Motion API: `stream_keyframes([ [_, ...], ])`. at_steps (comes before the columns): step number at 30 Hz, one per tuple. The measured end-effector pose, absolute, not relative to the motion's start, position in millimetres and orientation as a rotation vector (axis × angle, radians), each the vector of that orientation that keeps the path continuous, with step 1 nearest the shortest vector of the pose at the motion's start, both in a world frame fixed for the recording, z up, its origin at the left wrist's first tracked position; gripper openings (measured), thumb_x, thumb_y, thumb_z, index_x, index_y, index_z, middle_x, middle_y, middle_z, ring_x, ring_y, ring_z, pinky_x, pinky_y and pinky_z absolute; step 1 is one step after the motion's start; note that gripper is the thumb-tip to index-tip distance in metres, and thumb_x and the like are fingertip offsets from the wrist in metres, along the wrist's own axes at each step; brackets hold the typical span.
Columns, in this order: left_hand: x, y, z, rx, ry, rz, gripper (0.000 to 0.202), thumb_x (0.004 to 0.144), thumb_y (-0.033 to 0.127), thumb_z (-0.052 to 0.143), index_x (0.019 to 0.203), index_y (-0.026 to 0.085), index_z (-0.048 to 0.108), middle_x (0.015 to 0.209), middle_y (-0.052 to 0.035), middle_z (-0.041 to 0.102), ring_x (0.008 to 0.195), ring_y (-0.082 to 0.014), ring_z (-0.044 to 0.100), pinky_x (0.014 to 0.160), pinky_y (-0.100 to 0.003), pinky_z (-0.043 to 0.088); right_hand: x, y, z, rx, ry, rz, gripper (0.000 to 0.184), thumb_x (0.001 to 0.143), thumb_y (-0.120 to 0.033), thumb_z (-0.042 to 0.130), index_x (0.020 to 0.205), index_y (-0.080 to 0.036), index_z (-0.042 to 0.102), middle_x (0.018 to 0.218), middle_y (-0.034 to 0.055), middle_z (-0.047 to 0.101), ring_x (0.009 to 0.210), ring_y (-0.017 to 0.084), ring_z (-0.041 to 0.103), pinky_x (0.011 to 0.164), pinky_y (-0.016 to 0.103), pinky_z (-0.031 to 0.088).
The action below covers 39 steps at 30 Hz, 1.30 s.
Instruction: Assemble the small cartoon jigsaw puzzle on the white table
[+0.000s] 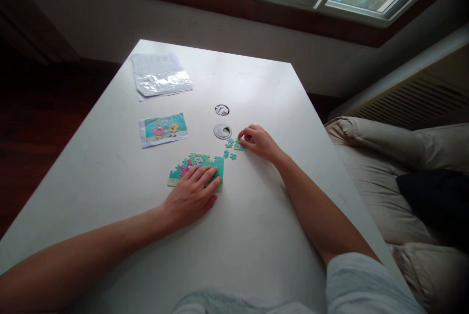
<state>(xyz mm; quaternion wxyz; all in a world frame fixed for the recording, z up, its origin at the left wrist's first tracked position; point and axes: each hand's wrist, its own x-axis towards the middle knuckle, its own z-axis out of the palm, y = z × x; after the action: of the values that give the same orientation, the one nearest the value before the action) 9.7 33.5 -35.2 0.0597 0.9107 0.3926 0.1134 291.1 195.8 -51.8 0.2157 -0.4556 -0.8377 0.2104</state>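
My left hand (pixel 194 192) lies flat over the lower part of a partly joined jigsaw puzzle (pixel 219 163), its fingers stretched out. The puzzle shows green ground and cartoon figures; its left and upper edges are stepped, and part of it is hidden under the hand. Off to the right, my right hand (pixel 258 142) is curled with thumb and fingers brought together at a small cluster of loose green puzzle pieces (pixel 229 144). Its fingertips close on a puzzle piece (pixel 240 147) at the cluster's right side, partly covered by them.
Beyond the puzzle lies a picture sheet (pixel 164 129) with the cartoon figures. Papers in a clear plastic sleeve (pixel 161 74) rest at the far left of the white table (pixel 256 236). Two round cable holes (pixel 222 131) are set in the tabletop. A cushioned sofa (pixel 359 177) stands on the right.
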Motion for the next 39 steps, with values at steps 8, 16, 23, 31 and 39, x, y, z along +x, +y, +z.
stream_keyframes([
  [8,10,34,-36,2.759,1.190,0.307,0.035,0.097,0.025,0.054,0.131,0.018,0.058,0.147,-0.0157,0.052,0.135,-0.0327,0.048,0.114,-0.053,0.037,286,197,-58,-1.317,-2.296,0.539,0.011,0.085,-0.027,0.068,0.093,-0.021,0.070,0.086,0.0043,0.059,0.086,0.021,0.053,0.081,0.034,0.043],
  [16,9,33,-36,2.752,1.182,0.352,0.035,0.097,0.025,0.055,0.131,0.019,0.058,0.146,-0.0155,0.053,0.133,-0.0320,0.049,0.113,-0.053,0.038,291,199,-60,-1.315,-2.222,0.541,0.016,0.089,-0.024,0.057,0.097,-0.020,0.070,0.084,0.0039,0.062,0.077,0.018,0.053,0.074,0.031,0.043],
  [23,9,34,-37,2.745,1.182,0.341,0.035,0.097,0.025,0.056,0.131,0.018,0.058,0.147,-0.0157,0.052,0.134,-0.0328,0.049,0.114,-0.053,0.038,300,202,-54,-1.300,-2.221,0.688,0.018,0.085,-0.023,0.055,0.092,-0.019,0.071,0.083,0.0025,0.065,0.071,0.015,0.053,0.069,0.028,0.042],
  [31,8,34,-38,2.758,1.191,0.306,0.036,0.097,0.026,0.055,0.132,0.019,0.057,0.148,-0.0149,0.051,0.135,-0.0323,0.047,0.115,-0.053,0.037,317,202,-34,-1.283,-2.346,1.049,0.015,0.082,-0.029,0.061,0.088,-0.019,0.070,0.077,-0.0002,0.060,0.069,0.014,0.052,0.066,0.026,0.041],
  [39,9,34,-37,2.780,1.192,0.283,0.035,0.099,0.027,0.052,0.132,0.017,0.057,0.148,-0.0142,0.051,0.134,-0.0330,0.048,0.115,-0.052,0.037,302,197,-33,-1.253,-2.482,0.814,0.020,0.083,-0.039,0.070,0.084,-0.019,0.067,0.076,-0.0002,0.055,0.070,0.013,0.048,0.064,0.025,0.035],
])
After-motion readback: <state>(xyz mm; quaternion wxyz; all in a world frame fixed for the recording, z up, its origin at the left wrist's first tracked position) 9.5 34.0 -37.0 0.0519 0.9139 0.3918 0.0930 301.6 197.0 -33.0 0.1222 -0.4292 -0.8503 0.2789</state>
